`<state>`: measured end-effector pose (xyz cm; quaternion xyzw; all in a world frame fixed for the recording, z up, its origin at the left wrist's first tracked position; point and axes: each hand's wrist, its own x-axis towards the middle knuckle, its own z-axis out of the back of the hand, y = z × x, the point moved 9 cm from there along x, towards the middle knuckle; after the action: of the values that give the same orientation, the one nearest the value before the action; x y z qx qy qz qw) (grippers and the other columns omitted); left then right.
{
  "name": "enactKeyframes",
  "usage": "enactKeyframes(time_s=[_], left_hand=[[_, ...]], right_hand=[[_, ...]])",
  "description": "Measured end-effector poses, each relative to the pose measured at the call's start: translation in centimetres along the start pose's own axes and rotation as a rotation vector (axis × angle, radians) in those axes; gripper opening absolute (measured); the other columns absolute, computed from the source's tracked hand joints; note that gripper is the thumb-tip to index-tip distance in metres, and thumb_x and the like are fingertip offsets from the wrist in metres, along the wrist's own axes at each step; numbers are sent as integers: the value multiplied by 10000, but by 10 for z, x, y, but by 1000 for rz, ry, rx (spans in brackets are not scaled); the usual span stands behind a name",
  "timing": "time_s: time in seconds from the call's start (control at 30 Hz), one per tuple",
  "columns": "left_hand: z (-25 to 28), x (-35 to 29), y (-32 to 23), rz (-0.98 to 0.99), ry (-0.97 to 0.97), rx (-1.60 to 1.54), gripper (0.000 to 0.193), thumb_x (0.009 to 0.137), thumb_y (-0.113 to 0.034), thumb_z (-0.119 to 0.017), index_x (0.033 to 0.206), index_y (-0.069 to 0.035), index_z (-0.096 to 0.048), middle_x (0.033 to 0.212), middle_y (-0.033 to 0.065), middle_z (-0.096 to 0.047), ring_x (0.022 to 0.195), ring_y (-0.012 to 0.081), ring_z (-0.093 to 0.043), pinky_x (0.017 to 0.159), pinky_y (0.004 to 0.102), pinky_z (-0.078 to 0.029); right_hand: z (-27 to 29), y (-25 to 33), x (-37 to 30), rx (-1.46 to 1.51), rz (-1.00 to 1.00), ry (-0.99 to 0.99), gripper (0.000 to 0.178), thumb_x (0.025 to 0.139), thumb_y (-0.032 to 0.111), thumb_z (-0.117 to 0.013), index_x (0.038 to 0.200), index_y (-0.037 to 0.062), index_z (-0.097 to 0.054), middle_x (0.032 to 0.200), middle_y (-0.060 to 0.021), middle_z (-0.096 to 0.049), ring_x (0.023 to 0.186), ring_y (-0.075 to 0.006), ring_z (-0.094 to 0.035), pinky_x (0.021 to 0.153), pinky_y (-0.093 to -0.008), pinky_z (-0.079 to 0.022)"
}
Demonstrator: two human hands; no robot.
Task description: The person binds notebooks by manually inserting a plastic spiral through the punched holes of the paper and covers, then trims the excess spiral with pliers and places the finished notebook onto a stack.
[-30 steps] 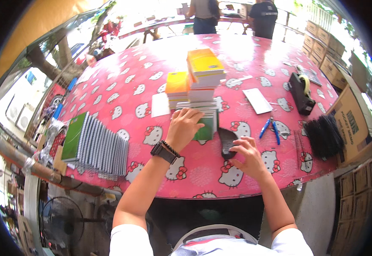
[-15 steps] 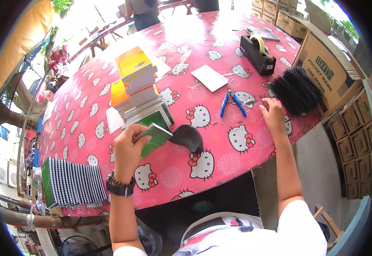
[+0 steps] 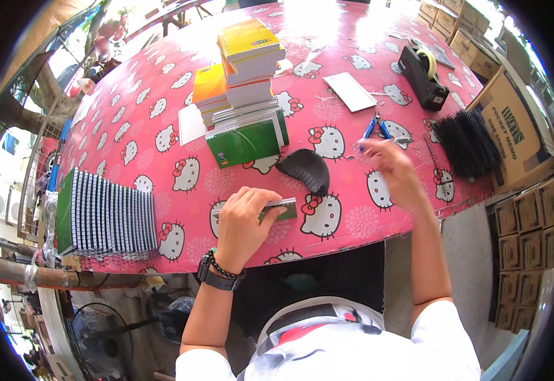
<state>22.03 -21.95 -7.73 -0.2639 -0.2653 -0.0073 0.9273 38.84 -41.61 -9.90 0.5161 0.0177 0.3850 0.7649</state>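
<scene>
small green pad [image 3: 288, 210] was in the left hand [image 3: 244, 219]

the left hand pinched the small green pad btwn thumb & fingers, near the black curved thing [image 3: 305, 171], on its near left side. the right hand [image 3: 391, 168] was to the right of the black curved thing, by the blue pliers [image 3: 385, 130]; too blurry, couldn't tell if it held smth. prob best was a firm but soft pinch w/ all edges even, b/c loose pages might've slipped.

The blurred, bare right hand [image 3: 388, 164] partly hides blue-handled metal pliers [image 3: 385, 130]. The bare left hand [image 3: 242, 222] covers part of a green-covered paper pad [image 3: 286, 211].
</scene>
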Motion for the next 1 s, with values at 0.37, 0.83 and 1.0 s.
enactKeyframes(time_s=[0.37,0.83,1.0], left_hand=[[1,-6,-6,-42,-10,-25,193,657,-94,-776,790,-86,-638,763,19,-638,723,215,-598,621,332,-469],[3,-8,-13,-32,10,42,194,689,-127,-753,828,-85,-624,790,31,-625,767,238,-586,678,358,-449],[-6,-8,-26,-43,-11,39,183,743,-170,-712,862,-67,-620,831,64,-614,838,275,-568,748,376,-430]], right_hand=[[-89,63,-12,179,130,383,190,825,-47,-594,987,38,-647,866,-78,-614,761,-185,-641,648,-302,-513],[-96,64,-10,194,-17,530,326,868,44,-594,1186,58,-524,746,-84,-616,613,-172,-574,582,-304,-471],[-109,54,-14,176,-28,580,453,880,76,-603,1308,106,-459,737,-61,-610,574,-110,-555,554,-268,-483]])
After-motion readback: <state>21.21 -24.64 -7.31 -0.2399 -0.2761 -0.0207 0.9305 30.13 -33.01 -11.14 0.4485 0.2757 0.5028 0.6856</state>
